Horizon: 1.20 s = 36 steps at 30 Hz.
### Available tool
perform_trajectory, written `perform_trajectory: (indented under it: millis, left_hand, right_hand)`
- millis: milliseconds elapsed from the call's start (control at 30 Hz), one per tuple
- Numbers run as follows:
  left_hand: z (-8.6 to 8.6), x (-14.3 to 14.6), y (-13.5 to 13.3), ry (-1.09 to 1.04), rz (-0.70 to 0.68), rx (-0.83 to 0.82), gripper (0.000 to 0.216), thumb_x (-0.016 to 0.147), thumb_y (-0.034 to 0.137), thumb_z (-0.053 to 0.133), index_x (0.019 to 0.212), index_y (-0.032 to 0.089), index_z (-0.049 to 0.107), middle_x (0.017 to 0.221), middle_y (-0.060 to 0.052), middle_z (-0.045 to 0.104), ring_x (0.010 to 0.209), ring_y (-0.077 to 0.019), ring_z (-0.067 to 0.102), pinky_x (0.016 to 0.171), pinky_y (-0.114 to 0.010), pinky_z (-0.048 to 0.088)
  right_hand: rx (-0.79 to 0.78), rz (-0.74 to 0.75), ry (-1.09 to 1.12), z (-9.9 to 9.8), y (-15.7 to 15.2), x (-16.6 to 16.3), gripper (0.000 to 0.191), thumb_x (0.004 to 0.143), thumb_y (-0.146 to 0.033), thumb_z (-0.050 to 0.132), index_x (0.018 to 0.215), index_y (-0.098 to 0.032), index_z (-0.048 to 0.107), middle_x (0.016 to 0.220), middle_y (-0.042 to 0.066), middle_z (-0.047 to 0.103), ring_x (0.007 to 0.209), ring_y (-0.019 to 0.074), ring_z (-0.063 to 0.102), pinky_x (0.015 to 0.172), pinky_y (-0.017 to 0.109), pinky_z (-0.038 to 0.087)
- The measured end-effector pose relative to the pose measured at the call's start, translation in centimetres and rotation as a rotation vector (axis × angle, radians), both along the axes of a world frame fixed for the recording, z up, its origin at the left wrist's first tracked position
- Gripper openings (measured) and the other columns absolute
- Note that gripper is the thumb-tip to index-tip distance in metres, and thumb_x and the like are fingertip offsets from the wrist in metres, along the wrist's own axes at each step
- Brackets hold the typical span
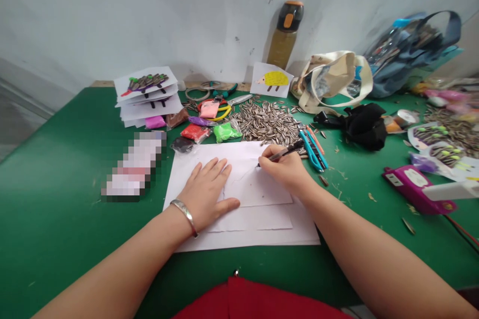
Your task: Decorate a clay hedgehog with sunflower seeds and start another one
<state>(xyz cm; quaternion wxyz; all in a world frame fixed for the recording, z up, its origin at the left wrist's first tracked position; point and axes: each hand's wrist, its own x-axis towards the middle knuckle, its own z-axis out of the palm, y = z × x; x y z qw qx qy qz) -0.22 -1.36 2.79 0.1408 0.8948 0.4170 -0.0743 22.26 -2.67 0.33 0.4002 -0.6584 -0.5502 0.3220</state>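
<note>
My left hand (pixel 205 193) lies flat with fingers spread on a small white sheet of paper (pixel 258 192), a bracelet around its wrist. In my right hand (pixel 284 167) is a black pen (pixel 284 152), gripped between thumb and fingers, its tip on or very near the paper. A thin drawn line shows on the sheet between the hands. Beneath it lie another small sheet (pixel 250 222) and larger white paper (pixel 299 237).
Behind the paper are a heap of sunflower seeds (pixel 267 120), bagged clay (pixel 227 131) and scissors (pixel 239 100). A blue utility knife (pixel 313 151) lies right of the seeds. Stacked cards (pixel 147 89), a bottle (pixel 284 35), a tote bag (pixel 337 79) and a purple device (pixel 417 189) surround them.
</note>
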Motion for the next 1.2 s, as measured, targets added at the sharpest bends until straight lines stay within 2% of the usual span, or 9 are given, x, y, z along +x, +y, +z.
perform_trajectory:
  millis: [400, 833, 1200]
  left_hand:
    - [-0.5, -0.2, 0.1, -0.039, -0.009, 0.025, 0.073, 0.083, 0.054, 0.055, 0.144, 0.016, 0.040, 0.154, -0.015, 0.033, 0.144, -0.0349, 0.024, 0.115, -0.058, 0.019]
    - [-0.8, -0.3, 0.0, -0.044, -0.014, 0.043, 0.073, 0.084, 0.055, 0.054, 0.145, 0.018, 0.039, 0.155, -0.014, 0.032, 0.144, -0.0346, 0.025, 0.116, -0.058, 0.018]
    - [-0.3, -0.1, 0.1, -0.007, 0.008, -0.007, 0.075, 0.083, 0.056, 0.056, 0.145, 0.017, 0.038, 0.156, -0.013, 0.030, 0.145, -0.0339, 0.022, 0.116, -0.057, 0.017]
  right_hand:
    - [-0.072, 0.000, -0.056, 1.4, -0.3, 1.6, 0.007, 0.067, -0.024, 0.056, 0.061, -0.021, 0.056, 0.054, -0.004, 0.048, 0.052, 0.0121, 0.044, 0.048, 0.025, 0.030]
    - [-0.156, 0.063, -0.203, 2.6, -0.5, 2.8, 0.006, 0.064, -0.022, 0.056, 0.058, -0.020, 0.055, 0.053, -0.002, 0.051, 0.053, 0.0129, 0.046, 0.046, 0.025, 0.032]
    - [-0.249, 0.124, -0.244, 2.9, -0.7, 3.1, 0.007, 0.063, -0.021, 0.055, 0.057, -0.021, 0.052, 0.051, -0.003, 0.049, 0.050, 0.0123, 0.044, 0.045, 0.026, 0.031]
